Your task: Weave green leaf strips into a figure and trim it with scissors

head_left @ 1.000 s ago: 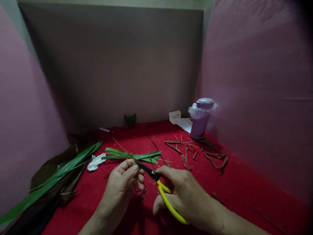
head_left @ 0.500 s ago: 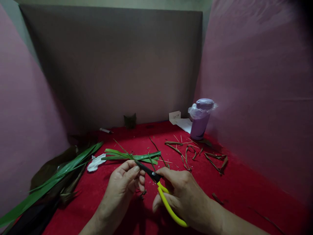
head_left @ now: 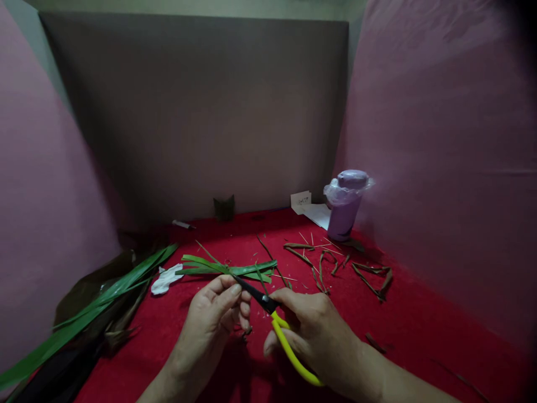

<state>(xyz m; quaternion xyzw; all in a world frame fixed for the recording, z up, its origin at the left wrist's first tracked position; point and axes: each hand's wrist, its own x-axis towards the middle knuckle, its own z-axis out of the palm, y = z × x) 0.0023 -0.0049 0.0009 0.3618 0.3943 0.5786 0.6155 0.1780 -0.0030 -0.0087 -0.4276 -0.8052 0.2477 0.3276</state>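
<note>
Scissors (head_left: 265, 300) at a leaf (head_left: 206, 261).
Yellow handles (head_left: 296, 359) nearest, black blades (head_left: 249, 286) close together, the scissors slant up and leftward, tips at the leaf; contact is unclear. The leaf, narrow and bright green, stretches leftward from there, its near end hidden.

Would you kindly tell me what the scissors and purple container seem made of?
Scissors: blades probably metal, slim, dark and dull; handles likely plastic or rubber, smooth and bright yellow. Purple container: perhaps plastic, smooth-sided, though painted metal is possible.
</note>
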